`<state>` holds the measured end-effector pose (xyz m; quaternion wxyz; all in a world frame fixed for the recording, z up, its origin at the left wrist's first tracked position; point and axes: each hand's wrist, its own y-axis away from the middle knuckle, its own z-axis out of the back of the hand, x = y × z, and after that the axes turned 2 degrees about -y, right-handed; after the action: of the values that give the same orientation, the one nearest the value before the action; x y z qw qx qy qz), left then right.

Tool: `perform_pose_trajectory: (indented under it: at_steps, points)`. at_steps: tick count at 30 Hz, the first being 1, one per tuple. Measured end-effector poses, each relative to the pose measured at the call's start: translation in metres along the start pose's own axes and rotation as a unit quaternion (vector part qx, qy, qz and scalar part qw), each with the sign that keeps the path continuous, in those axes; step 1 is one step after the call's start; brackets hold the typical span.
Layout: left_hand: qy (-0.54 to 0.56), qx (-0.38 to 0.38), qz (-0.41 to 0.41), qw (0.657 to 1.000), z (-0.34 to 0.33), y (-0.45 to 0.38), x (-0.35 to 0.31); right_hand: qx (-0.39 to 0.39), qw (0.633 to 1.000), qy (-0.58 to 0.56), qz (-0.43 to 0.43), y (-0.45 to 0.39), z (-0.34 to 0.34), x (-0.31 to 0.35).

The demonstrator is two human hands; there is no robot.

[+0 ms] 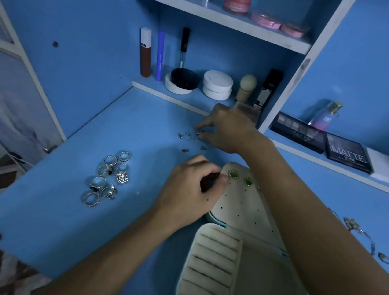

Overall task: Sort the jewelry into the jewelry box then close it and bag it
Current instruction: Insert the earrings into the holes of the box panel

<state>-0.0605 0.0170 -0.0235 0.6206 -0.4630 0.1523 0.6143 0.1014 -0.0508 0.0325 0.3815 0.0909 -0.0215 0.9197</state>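
An open cream jewelry box (227, 269) lies on the blue desk, with ring slots in its near half and a perforated lid panel (232, 206) in its far half. Two green earrings (240, 177) sit in the panel's top row. My left hand (190, 191) grips the panel's upper left edge, thumb beside the first green earring. My right hand (227, 129) reaches over the box and pinches one of several small silver earrings (190, 139) scattered on the desk. Several silver rings (108, 178) lie in a cluster to the left.
Silver necklaces (359, 236) lie on the desk at the right, partly behind my right forearm. Cosmetics stand on the low shelf (187, 97) behind the earrings. Eyeshadow palettes (323, 143) and a perfume bottle (327, 114) sit at the back right. The desk's left edge drops off to the floor.
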Motion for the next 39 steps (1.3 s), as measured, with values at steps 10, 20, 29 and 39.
perform_pose_trajectory:
  at_steps: [10,20,29,39]
  points:
    - [0.005,0.001,0.003,1.0,0.0,0.0,0.0,0.021,1.0,0.011,-0.008,-0.007,0.002,0.01]
    - [0.004,0.001,-0.002,1.0,-0.001,0.0,0.001,0.014,0.999,-0.017,-0.032,-0.005,0.001,0.012]
    - [0.002,-0.006,0.001,1.0,-0.002,0.0,0.002,-0.029,0.981,-0.188,-0.05,0.011,0.021,0.003]
    - [0.009,0.003,0.007,1.0,0.001,0.001,0.0,-0.078,0.963,-0.246,-0.074,0.045,0.038,-0.019]
